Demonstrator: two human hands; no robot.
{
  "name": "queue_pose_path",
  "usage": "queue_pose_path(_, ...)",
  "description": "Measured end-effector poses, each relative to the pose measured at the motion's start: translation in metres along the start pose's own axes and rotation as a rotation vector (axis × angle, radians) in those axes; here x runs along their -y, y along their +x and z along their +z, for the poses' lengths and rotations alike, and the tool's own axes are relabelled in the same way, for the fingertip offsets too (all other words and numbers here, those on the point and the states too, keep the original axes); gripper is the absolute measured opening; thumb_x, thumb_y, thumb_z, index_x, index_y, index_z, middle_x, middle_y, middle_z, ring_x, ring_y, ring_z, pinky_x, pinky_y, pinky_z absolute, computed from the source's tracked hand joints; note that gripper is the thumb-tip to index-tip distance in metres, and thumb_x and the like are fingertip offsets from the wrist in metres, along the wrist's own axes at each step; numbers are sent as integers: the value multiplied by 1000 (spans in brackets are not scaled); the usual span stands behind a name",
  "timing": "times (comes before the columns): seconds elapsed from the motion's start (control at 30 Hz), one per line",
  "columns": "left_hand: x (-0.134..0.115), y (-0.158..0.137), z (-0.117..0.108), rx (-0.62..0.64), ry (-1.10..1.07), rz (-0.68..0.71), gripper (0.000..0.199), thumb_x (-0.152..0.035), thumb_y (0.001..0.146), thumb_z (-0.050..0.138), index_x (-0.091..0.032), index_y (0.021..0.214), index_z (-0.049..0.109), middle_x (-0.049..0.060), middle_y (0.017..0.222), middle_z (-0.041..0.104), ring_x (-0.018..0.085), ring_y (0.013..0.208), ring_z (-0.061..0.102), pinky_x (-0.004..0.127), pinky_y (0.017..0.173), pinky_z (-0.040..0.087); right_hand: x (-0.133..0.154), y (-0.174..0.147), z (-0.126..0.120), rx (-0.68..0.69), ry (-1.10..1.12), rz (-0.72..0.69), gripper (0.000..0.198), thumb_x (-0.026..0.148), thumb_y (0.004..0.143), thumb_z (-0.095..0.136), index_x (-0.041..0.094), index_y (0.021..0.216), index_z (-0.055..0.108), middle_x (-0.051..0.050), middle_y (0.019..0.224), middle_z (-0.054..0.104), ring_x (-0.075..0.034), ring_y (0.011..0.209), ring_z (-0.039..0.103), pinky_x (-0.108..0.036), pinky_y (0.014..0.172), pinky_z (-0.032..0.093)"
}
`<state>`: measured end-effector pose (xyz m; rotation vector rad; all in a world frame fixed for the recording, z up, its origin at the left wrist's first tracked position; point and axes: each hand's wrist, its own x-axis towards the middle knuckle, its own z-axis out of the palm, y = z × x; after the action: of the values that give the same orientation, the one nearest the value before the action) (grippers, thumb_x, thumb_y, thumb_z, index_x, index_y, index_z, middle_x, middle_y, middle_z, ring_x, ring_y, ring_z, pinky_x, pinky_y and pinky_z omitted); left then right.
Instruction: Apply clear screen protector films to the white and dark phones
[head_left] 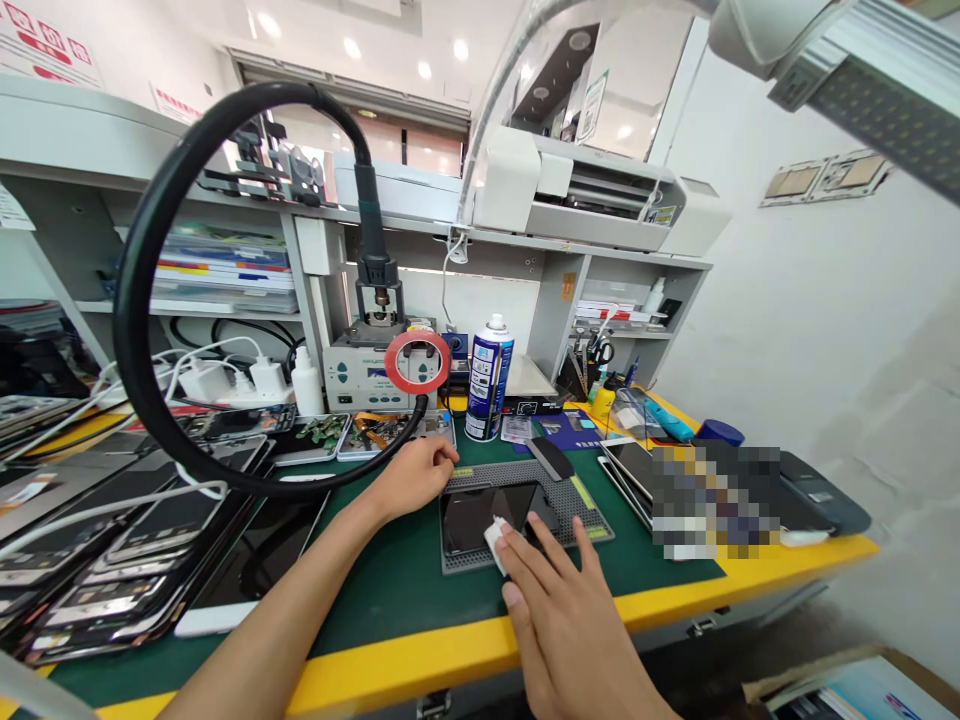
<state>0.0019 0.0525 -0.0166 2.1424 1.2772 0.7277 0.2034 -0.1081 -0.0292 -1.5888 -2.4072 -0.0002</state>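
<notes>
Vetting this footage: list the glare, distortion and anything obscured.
In the head view, ceiling lights glare near-white; also in the head view, shelf uprights splay outward toward the top; in the same head view, a pixelated patch hides things, and the dark screen by the right hand shows little detail.

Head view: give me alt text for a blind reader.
A right hand has a white wipe at its fingertips, over a glossy black screen on a gray perforated mat; the left hand is by the mat's corner. Nearby are a blue spray can, black hose and stacked screens.
</notes>
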Motion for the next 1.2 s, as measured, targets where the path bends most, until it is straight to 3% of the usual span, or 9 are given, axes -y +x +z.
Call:
queue_pose_path(0.33,-1,0,-2,21,3,-1,24,-30,84,42,-20,88,64,3,72,68,18,56,60,27,52,42,-31,-14,3,-98,-161,81,47,37,103,31,29,148,40,2,149,43,-31,142,33,-64,115,21)
queue_pose_path(0.63,1,2,0,0,32,23,23,-26,81,45,-20,87,66,4,80,71,21,70,64,28,58,41,-38,15,4,-108,-177,140,49,40,103,26,24,145,45,-2,150,42,-32,142,32,-65,113,21)
queue_pose_path(0.97,2,4,2,-24,38,44,21,-22,78,47,-19,87,66,2,77,71,20,72,64,27,62,42,3,46,3,-77,-21,19,53,45,103,24,23,148,41,-2,152,41,-32,145,25,-63,117,11)
queue_pose_path(1.2,2,4,2,-29,48,54,23,-21,80,45,-18,87,67,4,81,72,19,73,65,26,63,43,27,45,-2,-36,40,-78,53,44,103,23,20,146,43,-3,150,44,-30,147,19,-62,118,3)
